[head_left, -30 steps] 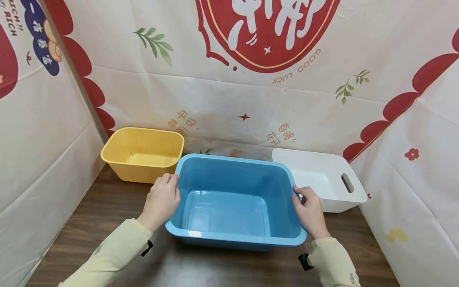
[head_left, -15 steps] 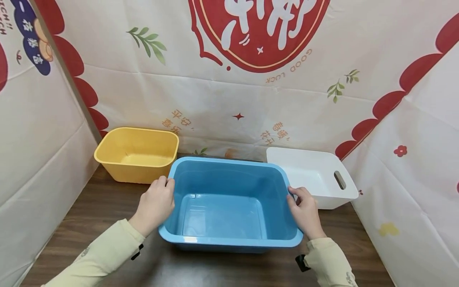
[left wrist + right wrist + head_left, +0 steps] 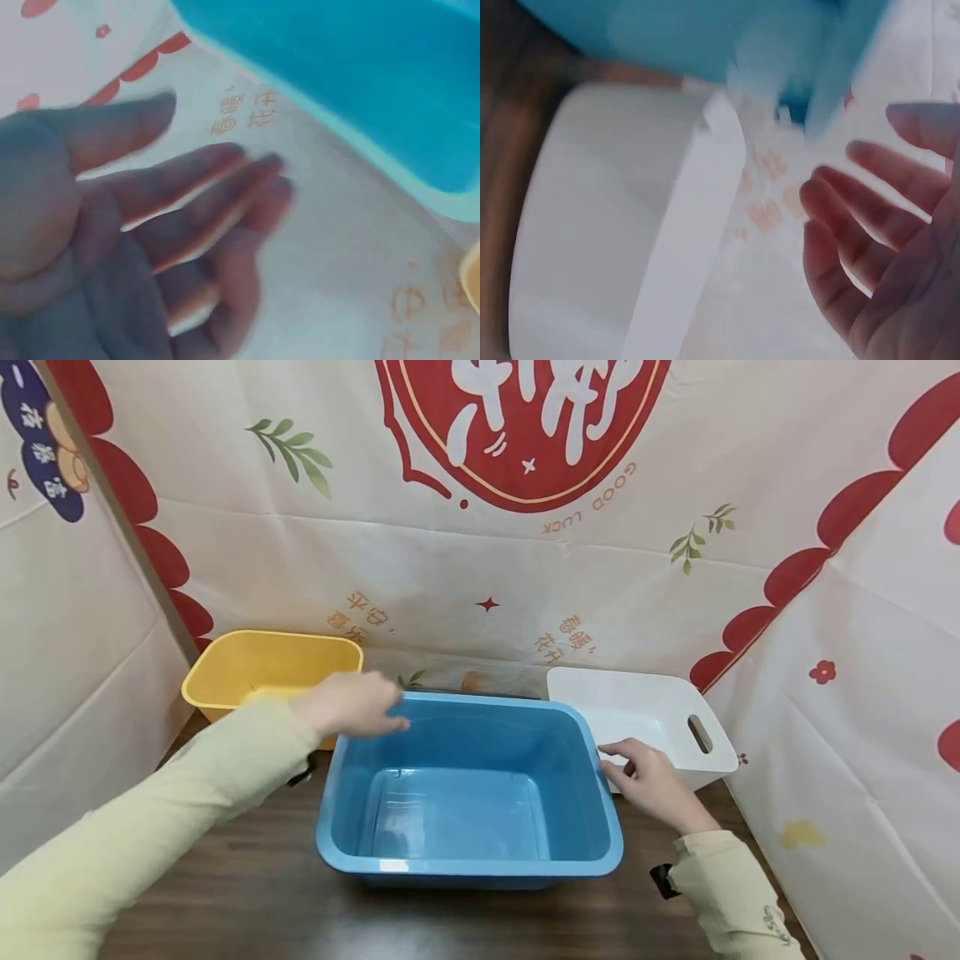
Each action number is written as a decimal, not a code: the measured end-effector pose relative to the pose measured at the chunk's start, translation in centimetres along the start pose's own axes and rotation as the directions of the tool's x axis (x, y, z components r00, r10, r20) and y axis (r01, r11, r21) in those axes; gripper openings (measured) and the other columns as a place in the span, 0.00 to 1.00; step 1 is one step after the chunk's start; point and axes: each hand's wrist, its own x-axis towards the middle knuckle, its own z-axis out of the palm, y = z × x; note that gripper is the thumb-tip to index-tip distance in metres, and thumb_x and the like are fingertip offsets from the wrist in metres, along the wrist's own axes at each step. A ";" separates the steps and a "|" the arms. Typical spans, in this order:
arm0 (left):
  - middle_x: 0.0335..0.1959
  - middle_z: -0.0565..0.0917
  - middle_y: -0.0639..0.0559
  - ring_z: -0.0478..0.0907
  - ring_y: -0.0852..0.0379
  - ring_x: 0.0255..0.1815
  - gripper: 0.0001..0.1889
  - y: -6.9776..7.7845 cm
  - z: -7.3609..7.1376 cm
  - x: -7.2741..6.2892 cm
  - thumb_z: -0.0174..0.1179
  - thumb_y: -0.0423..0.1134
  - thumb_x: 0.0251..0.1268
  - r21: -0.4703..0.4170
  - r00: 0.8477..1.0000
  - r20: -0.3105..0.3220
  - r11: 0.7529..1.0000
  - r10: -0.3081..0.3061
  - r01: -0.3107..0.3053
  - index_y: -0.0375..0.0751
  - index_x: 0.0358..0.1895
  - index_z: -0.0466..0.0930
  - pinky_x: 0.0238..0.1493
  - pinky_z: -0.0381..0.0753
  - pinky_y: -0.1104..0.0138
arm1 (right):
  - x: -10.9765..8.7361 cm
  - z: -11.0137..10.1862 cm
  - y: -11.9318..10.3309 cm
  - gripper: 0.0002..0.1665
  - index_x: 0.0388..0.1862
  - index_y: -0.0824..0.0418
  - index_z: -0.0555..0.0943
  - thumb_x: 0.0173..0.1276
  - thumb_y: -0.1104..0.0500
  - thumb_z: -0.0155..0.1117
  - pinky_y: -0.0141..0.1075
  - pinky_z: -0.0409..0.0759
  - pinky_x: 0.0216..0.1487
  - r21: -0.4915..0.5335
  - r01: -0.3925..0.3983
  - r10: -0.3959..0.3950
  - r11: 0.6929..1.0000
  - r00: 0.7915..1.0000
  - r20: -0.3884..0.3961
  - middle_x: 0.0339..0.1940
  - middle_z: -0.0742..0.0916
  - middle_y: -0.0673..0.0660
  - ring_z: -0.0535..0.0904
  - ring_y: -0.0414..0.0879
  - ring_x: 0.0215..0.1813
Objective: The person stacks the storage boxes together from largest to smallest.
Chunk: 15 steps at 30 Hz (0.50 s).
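A large blue plastic basin [image 3: 465, 867] stands on the wooden table in the middle of the head view, with nothing inside it. My left hand [image 3: 348, 703], blurred, hovers over the basin's back left corner. In the left wrist view its fingers [image 3: 202, 172] are loosely bent around nothing, apart from the blue rim. Beside the basin's right rim is my right hand [image 3: 651, 781], thumb and forefinger spread close to the edge. The right wrist view shows that hand's fingers [image 3: 855, 217] relaxed, with a gap between them and the basin.
A yellow bin [image 3: 225, 681] stands at the back left, partly covered by the left arm. At the back right sits a white bin [image 3: 708, 752] with a slot handle, close to the basin. Printed cloth walls [image 3: 420, 568] enclose the back and sides.
Both hands have let go of the basin's side rims. The left hand has swung up and inward over the back left corner; the right has drawn slightly away. The head view has shifted slightly.
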 end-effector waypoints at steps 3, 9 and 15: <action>0.41 0.81 0.48 0.78 0.53 0.39 0.13 1.5 -2.0 3.6 0.52 0.42 0.65 -0.061 0.998 -0.058 0.997 0.035 -0.039 0.40 0.46 0.77 0.40 0.77 0.59 | 0.4 -1.7 1.6 0.18 0.49 0.69 0.77 0.62 0.61 0.59 0.32 0.72 0.25 -0.032 0.016 -0.016 0.999 1.000 -0.007 0.41 0.82 0.64 0.74 0.46 0.31; 0.22 0.71 0.53 0.65 0.59 0.22 0.08 4.5 -3.4 10.3 0.49 0.38 0.66 -0.123 0.993 -0.112 0.991 0.044 -0.058 0.43 0.29 0.74 0.27 0.67 0.67 | 1.0 -4.6 5.3 0.21 0.53 0.69 0.74 0.65 0.58 0.56 0.38 0.74 0.31 -0.049 -0.073 0.072 0.996 0.997 -0.019 0.46 0.81 0.67 0.77 0.55 0.40; 0.16 0.63 0.52 0.59 0.57 0.19 0.14 7.5 -2.4 15.3 0.45 0.34 0.65 -0.064 0.985 -0.167 0.997 0.035 -0.046 0.44 0.19 0.67 0.22 0.60 0.67 | 0.7 -6.8 8.8 0.24 0.54 0.73 0.71 0.67 0.57 0.53 0.45 0.76 0.38 0.016 -0.173 0.173 0.985 0.983 -0.052 0.45 0.79 0.72 0.76 0.62 0.43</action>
